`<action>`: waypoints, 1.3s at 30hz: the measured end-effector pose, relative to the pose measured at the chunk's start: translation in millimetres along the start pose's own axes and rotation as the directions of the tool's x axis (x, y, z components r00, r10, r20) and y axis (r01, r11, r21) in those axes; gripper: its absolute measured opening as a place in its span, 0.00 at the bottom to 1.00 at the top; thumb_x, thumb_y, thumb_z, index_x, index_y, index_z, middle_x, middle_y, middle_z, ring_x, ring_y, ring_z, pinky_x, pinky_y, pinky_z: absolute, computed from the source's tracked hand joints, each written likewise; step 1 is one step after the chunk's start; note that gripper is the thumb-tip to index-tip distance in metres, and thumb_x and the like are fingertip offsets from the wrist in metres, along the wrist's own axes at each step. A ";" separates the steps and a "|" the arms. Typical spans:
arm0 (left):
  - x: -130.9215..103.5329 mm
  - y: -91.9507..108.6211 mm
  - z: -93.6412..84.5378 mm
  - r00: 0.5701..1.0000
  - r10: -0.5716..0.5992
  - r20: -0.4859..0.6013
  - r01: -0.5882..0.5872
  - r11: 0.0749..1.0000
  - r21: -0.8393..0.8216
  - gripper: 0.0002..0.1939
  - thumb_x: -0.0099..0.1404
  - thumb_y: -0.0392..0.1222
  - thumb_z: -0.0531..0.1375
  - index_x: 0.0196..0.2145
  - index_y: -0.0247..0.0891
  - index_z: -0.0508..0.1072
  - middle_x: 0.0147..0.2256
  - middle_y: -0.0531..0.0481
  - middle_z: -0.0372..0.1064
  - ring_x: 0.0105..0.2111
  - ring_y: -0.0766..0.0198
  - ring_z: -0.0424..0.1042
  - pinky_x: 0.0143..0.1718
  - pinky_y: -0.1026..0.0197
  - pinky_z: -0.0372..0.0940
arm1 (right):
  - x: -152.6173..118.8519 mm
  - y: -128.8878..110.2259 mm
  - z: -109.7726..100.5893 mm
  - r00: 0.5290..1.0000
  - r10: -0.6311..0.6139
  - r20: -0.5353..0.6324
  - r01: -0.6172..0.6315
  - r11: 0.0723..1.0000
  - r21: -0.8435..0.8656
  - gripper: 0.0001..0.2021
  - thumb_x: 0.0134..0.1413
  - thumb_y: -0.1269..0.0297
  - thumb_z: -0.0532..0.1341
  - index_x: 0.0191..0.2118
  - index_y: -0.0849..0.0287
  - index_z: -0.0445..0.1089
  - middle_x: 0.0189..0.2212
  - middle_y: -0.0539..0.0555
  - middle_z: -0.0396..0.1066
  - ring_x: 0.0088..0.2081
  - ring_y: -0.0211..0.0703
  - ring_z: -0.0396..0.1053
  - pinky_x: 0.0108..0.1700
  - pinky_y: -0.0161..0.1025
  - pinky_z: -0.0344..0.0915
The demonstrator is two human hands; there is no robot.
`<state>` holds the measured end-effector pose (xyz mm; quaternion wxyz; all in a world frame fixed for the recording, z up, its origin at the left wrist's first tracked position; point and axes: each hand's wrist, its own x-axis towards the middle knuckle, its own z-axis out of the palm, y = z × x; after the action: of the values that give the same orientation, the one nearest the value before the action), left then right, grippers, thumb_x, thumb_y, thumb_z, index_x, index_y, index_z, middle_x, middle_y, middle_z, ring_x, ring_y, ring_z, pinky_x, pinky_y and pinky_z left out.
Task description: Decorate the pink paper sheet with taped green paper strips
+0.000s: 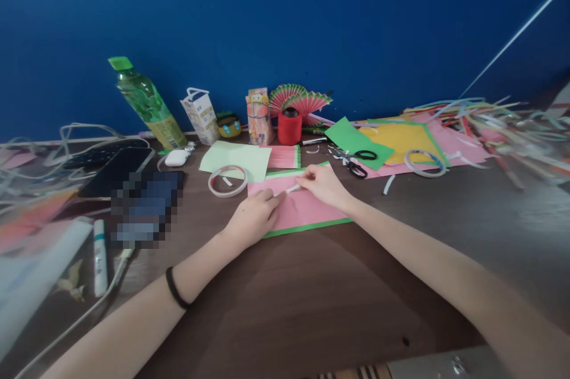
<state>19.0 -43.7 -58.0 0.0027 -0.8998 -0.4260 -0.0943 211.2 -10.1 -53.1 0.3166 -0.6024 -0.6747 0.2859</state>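
Note:
A pink sheet of paper with green strips along its near and far edges lies on the dark table. Across it runs a short white tape strip. My right hand pinches the strip's right end between thumb and fingertips. At the other end, my left hand is closed, its fingers pressed together and down on the strip and paper; the fingertips are partly hidden. Left of the sheet lies a tape roll, beside a pale green paper. Black-handled scissors rest beyond my right hand.
Another tape roll lies on yellow paper at right, near a blurred heap of thin strips. Pink-green folded fans, a red jar, a carton and a green bottle stand along the blue wall. A marker lies left.

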 end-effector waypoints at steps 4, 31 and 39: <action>-0.2 0.0 0.0 1.000 0.001 0.011 -0.002 1.000 0.016 0.21 0.63 0.34 0.48 0.52 0.35 0.65 0.35 0.44 0.67 0.37 0.60 0.68 0.39 0.59 0.64 | -0.5 -0.3 1.3 1.000 -0.003 -0.009 0.003 1.000 -0.027 0.08 0.47 0.63 0.58 0.23 0.60 0.64 0.24 0.52 0.69 0.28 0.39 0.65 0.32 0.36 0.57; 1.0 2.9 -1.6 1.000 -0.019 0.003 0.019 0.999 0.039 0.20 0.63 0.35 0.47 0.52 0.34 0.65 0.36 0.44 0.68 0.37 0.59 0.68 0.39 0.59 0.63 | -6.7 -3.4 5.6 0.997 -0.011 -0.071 0.002 0.991 -0.133 0.09 0.48 0.64 0.57 0.22 0.57 0.58 0.25 0.52 0.69 0.29 0.42 0.65 0.30 0.37 0.55; 0.9 3.0 -2.4 1.000 -0.007 0.005 0.007 0.997 0.076 0.23 0.64 0.36 0.46 0.56 0.38 0.60 0.35 0.46 0.67 0.35 0.61 0.67 0.37 0.60 0.63 | -7.2 -5.4 5.7 0.997 -0.014 -0.071 0.003 0.988 -0.155 0.08 0.49 0.65 0.57 0.23 0.58 0.59 0.25 0.52 0.70 0.29 0.41 0.66 0.30 0.36 0.56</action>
<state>21.5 -45.2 -55.3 0.0356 -0.8978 -0.4324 -0.0758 204.0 -17.8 -53.2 0.2941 -0.6321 -0.6857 0.2094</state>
